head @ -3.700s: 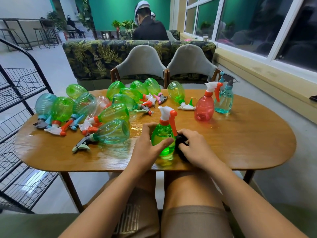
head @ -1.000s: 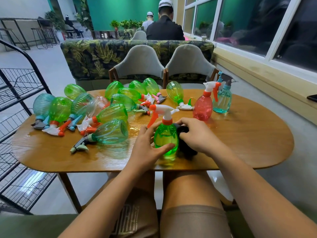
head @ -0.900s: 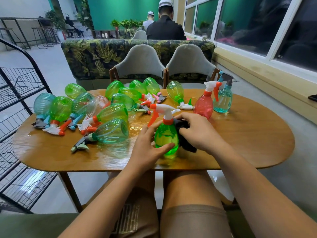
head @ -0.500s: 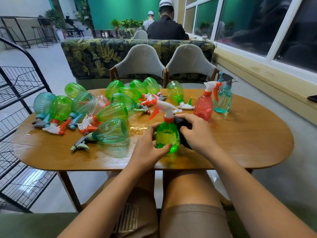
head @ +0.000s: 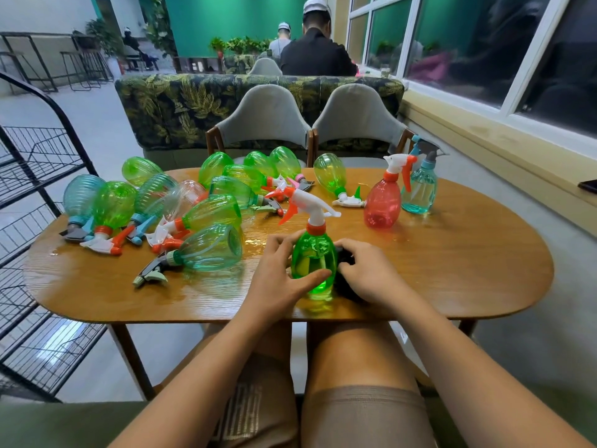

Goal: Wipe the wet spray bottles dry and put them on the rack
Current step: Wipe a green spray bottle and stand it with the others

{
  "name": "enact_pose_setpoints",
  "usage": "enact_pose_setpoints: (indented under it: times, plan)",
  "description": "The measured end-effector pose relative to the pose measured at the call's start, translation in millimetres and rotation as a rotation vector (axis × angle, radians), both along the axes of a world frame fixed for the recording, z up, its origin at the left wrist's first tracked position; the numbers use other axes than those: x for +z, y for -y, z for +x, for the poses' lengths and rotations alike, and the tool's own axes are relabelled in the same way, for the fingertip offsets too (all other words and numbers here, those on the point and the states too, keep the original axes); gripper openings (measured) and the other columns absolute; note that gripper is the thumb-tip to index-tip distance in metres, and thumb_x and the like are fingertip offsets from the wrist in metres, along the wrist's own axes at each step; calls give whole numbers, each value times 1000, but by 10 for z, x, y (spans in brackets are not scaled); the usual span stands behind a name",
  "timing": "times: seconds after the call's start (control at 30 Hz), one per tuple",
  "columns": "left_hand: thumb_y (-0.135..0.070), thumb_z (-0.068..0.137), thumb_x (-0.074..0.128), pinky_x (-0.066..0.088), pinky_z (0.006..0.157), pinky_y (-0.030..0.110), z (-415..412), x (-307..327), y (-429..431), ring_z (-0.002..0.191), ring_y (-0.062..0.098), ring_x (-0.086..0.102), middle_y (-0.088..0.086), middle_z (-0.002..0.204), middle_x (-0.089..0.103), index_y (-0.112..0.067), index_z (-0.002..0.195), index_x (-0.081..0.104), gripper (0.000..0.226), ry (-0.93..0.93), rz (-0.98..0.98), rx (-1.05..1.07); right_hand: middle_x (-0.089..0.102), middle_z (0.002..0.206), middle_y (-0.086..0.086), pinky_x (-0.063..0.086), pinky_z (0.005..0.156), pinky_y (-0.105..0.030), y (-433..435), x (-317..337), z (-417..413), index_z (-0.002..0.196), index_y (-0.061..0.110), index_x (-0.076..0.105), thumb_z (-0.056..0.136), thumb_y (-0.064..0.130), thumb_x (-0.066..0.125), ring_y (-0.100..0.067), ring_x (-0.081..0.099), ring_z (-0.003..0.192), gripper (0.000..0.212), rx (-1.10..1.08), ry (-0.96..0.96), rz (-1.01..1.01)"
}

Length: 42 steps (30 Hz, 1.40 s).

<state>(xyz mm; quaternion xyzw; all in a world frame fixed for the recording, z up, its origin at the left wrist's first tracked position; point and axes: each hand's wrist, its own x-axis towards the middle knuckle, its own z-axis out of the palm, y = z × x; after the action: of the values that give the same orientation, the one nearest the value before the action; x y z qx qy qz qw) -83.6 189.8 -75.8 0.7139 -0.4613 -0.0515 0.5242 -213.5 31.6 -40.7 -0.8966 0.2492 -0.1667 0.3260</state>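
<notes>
1. The green spray bottle (head: 311,263) stood upright on the tabletop (head: 452,270), at the middle of its near edge.
2. My left hand (head: 277,279) wrapped its belly, thumb across the front. My right hand (head: 368,273) gripped a dark cloth (head: 345,257) against its right side.
3. I judged it light, thin plastic, slick while wet, and safest held at the belly or neck.
4. Other bottles (head: 206,247) lay heaped toward the left edge, with the rack (head: 38,189) beyond it.
</notes>
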Motion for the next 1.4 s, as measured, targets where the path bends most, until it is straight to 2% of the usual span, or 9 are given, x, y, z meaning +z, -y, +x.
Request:
enact_pose_setpoints:
  times: [0.17, 0.37, 0.5, 0.63, 0.8, 0.97, 1.17, 1.27, 1.4]
  plan:
    - [-61, 79, 81, 56, 104, 41, -14, 3, -18, 126, 8, 58, -16, 129, 53, -33, 156, 48, 88, 9, -4, -1, 76, 106, 6, 53, 86, -33, 92, 197, 4, 110, 27, 77, 89, 2, 61, -17, 67, 102, 35, 37, -71, 41]
    - [-28, 86, 89, 61, 95, 28, -40, 39, -34, 121, -2, 65, -14, 134, 68, -37, 153, 48, 79, -91, -39, -26, 76, 103, 7, 62, 85, -35, 92, 434, -67, 111, 30, 78, 88, -4, 61, -18, 73, 94, 45, 47, 129, 169]
    - [-38, 84, 84, 60, 99, 31, -34, 10, -13, 123, 0, 64, -15, 137, 66, -37, 155, 45, 81, -66, 10, -51, 74, 115, -8, 66, 79, -42, 48, 544, -78, 118, 27, 77, 93, -10, 60, -32, 75, 93, 48, 114, 302, 369]
    - [-40, 82, 82, 58, 102, 31, -35, 12, 1, 125, 1, 62, -15, 138, 64, -38, 155, 43, 83, -65, 28, -61, 73, 112, -7, 66, 74, -41, -17, 508, -73, 119, 26, 76, 94, -9, 58, -29, 73, 90, 46, 124, 359, 317]
    - [-43, 81, 83, 60, 100, 36, -22, 2, 4, 126, 1, 60, -15, 140, 60, -38, 155, 43, 84, -63, 23, -68, 75, 95, 8, 59, 76, -34, 1, 304, -47, 112, 28, 76, 89, -3, 59, -15, 69, 84, 42, 46, 316, 122]
    - [-49, 80, 83, 60, 100, 36, -16, 1, -4, 130, 1, 54, -18, 143, 52, -43, 154, 43, 84, -21, 23, -37, 75, 111, 11, 52, 94, -30, 19, 44, -37, 120, 27, 74, 87, -6, 58, -10, 67, 106, 49, 19, 298, 119]
    - [-54, 78, 83, 59, 102, 39, -33, 36, -10, 123, 0, 63, -16, 136, 65, -50, 151, 42, 84, -59, 24, -52, 76, 95, 15, 53, 77, -34, 9, -279, -52, 115, 37, 74, 80, 9, 52, -8, 67, 82, 50, -28, 250, 227]
    - [-49, 79, 86, 60, 99, 39, -34, 40, -16, 117, -1, 67, -18, 130, 69, -48, 149, 43, 82, -61, 29, -64, 77, 96, 12, 59, 81, -43, 40, -297, -58, 109, 36, 76, 79, 15, 54, -14, 70, 87, 43, -29, 226, 189]
    - [-47, 77, 92, 62, 96, 42, -24, 46, -7, 112, 3, 71, -16, 125, 71, -49, 145, 44, 83, -90, 39, -76, 76, 101, 14, 58, 89, -43, 32, -315, -105, 112, 34, 77, 82, 15, 59, -12, 70, 95, 40, -34, 246, 126]
